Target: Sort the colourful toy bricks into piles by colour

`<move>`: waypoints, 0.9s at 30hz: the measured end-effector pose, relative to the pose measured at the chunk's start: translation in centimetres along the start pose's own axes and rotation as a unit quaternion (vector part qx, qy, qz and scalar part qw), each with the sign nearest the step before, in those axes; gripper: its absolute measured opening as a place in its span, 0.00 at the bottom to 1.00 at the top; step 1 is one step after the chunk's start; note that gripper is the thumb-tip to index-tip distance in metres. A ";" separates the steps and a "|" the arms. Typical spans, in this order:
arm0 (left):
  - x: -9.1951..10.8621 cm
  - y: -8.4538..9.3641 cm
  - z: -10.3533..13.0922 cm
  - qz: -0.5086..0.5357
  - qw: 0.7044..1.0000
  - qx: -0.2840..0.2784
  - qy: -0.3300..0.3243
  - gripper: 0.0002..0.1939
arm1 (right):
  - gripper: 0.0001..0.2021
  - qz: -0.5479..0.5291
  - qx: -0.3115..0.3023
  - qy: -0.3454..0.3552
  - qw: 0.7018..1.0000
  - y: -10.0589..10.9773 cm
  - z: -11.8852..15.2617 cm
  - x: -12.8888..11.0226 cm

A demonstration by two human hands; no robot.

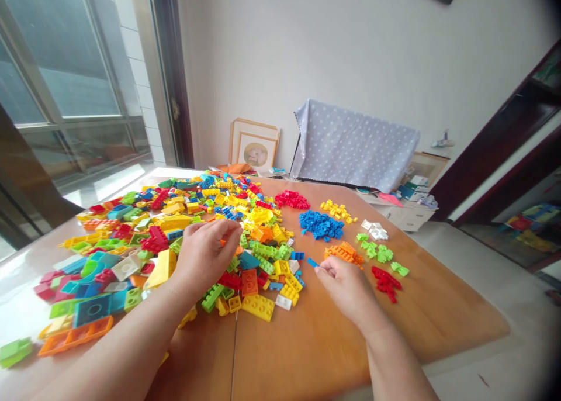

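Note:
My right hand pinches a small blue brick between thumb and fingertips, just right of the large mixed pile. Over the middle of that pile is my left hand, its fingers curled together; whatever it may hold is hidden. Beyond my right hand lie a heap of blue bricks and a group of orange bricks. A large yellow brick and a white brick lie at the pile's near edge.
Separate groups of red bricks, yellow bricks, white bricks, green bricks and darker red bricks sit on the wooden table. Behind stands a dotted cloth over an object.

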State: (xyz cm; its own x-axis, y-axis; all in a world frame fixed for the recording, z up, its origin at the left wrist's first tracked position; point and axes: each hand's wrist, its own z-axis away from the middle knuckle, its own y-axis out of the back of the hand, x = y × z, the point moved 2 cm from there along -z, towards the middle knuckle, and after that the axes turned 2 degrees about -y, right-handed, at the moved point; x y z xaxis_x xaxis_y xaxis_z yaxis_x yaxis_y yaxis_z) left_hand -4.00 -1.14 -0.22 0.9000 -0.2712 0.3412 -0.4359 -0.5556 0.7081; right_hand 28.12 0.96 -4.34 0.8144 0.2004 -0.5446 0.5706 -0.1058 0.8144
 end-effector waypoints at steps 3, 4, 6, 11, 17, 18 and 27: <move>-0.2 -0.1 0.0 -0.005 1.000 -0.008 0.008 0.14 | 0.12 0.002 -0.008 0.003 1.000 -0.3 0.6 0.6; -0.2 -0.1 0.0 -0.006 1.000 -0.010 0.009 0.14 | 0.12 0.000 -0.008 0.004 1.000 -0.5 0.7 0.7; -0.2 -0.3 0.0 -0.008 1.000 -0.013 0.008 0.15 | 0.11 -0.001 -0.004 0.004 1.000 -0.8 0.7 0.8; -0.4 -0.5 0.1 -0.010 1.000 -0.016 0.005 0.14 | 0.11 0.012 0.012 0.023 1.000 -1.3 0.2 0.4; -0.6 -0.5 0.0 -0.003 1.000 -0.020 0.008 0.15 | 0.10 0.025 0.033 0.064 0.997 -1.4 -1.4 -0.4; -0.6 -0.5 0.0 -0.002 1.000 -0.020 0.007 0.15 | 0.10 0.028 0.039 0.072 0.996 -1.5 -1.7 -0.5; -0.5 -0.3 0.0 0.003 1.000 -0.021 0.005 0.15 | 0.06 0.089 -0.007 0.100 0.991 -3.3 -4.2 -1.5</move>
State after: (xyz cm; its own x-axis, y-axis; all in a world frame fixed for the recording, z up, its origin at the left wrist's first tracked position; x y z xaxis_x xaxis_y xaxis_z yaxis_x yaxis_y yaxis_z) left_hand -4.27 -0.79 -0.62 0.8975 -0.2665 0.3515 -0.4409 -0.5208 0.7310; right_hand 24.57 5.09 -5.40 0.8639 0.3688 -0.3431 0.4174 -0.1430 0.8974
